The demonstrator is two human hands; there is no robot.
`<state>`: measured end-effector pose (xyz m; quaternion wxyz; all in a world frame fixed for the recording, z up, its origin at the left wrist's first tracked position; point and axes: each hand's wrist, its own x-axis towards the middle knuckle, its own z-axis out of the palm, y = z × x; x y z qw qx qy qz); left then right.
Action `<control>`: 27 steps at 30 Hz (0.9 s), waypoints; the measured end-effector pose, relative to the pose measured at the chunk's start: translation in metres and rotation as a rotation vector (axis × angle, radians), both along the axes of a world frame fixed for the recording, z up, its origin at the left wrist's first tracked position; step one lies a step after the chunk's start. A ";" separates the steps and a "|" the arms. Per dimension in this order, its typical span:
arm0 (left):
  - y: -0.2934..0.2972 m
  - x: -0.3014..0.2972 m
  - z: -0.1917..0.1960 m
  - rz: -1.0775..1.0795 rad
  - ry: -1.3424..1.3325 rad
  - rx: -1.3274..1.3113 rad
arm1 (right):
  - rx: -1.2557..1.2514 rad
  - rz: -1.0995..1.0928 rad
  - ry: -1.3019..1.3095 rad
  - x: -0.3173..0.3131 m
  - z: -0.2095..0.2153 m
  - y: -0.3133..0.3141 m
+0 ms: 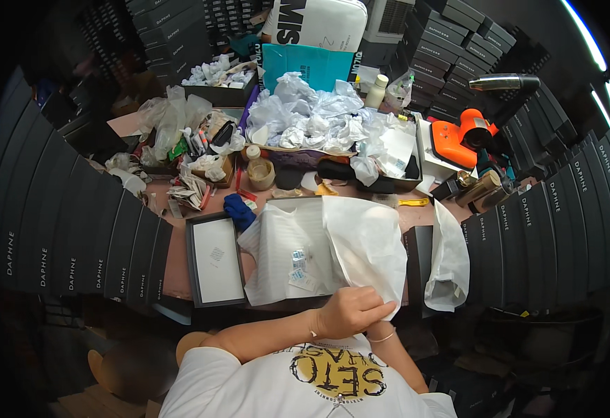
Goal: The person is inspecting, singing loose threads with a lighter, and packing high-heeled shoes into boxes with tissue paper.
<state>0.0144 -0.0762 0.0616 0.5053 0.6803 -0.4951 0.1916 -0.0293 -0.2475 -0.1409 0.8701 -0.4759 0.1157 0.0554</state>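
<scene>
My left hand (pixel 346 312) is closed on the lower corner of a large white tissue sheet (pixel 364 240). The sheet is folded over an open box lined with white paper (pixel 277 254). My right hand (pixel 383 322) is tucked under the left at the same corner. Only its wrist and a thin bracelet show, so its grip is hidden. Two small pale packets (pixel 299 268) lie on the lining just left of the folded sheet. A black-rimmed box lid (pixel 214 259) with a white inside lies left of the box.
Another white sheet (pixel 448 258) drapes over a black box (pixel 418 252) on the right. A blue cloth (pixel 238 209), a tape roll (pixel 261 173), a yellow cutter (pixel 413 202), crumpled white paper (pixel 319 118) and an orange tool (pixel 461 136) lie behind. Stacked black boxes (pixel 75 237) flank both sides.
</scene>
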 end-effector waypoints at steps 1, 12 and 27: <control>0.002 -0.003 -0.006 0.012 0.020 0.003 | 0.075 -0.001 0.005 0.010 0.024 -0.003; 0.030 -0.042 -0.046 -0.305 0.239 0.223 | 0.376 0.012 0.114 0.013 0.112 0.026; 0.073 -0.001 -0.094 0.480 1.112 -0.436 | 0.299 0.074 0.083 0.004 0.142 0.104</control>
